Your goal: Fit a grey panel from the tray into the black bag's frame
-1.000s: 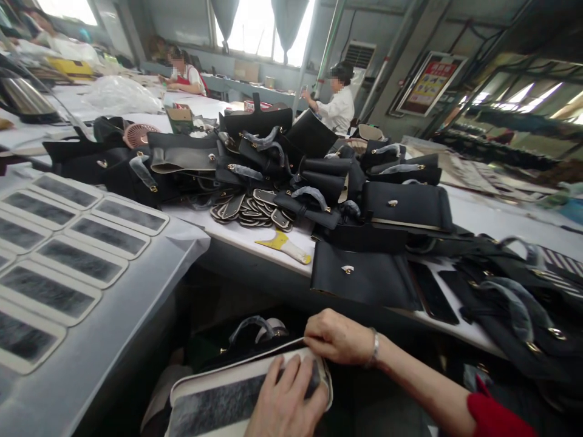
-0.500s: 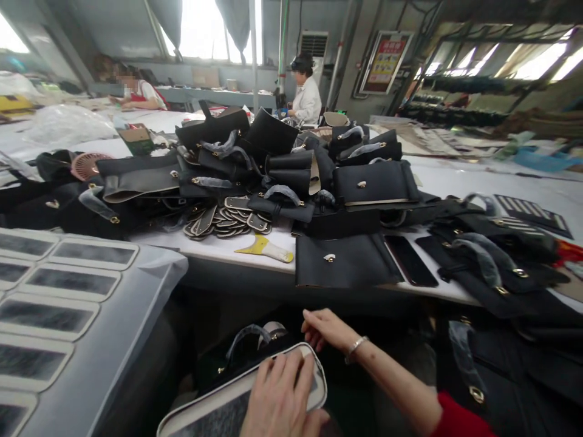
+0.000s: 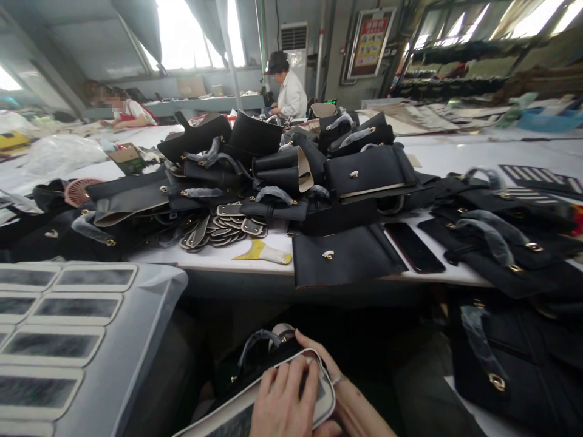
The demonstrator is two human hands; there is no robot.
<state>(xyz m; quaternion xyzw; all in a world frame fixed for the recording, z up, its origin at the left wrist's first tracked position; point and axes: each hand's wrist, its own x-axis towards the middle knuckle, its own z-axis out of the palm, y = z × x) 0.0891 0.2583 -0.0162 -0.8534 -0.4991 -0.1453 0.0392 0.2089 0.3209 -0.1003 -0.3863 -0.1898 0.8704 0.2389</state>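
Left hand [image 3: 286, 391] on bag's [image 3: 259, 369] rimmed panel [image 3: 237, 425]

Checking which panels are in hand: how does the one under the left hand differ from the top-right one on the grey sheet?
The handled panel is partly covered by the left hand; the top-right panel is uncovered. The handled panel slants up to the right; the top-right panel lies flat. The handled panel sits inside a raised pale rim; the top-right panel shows only a flat border. Both have dark middles edged in pale.
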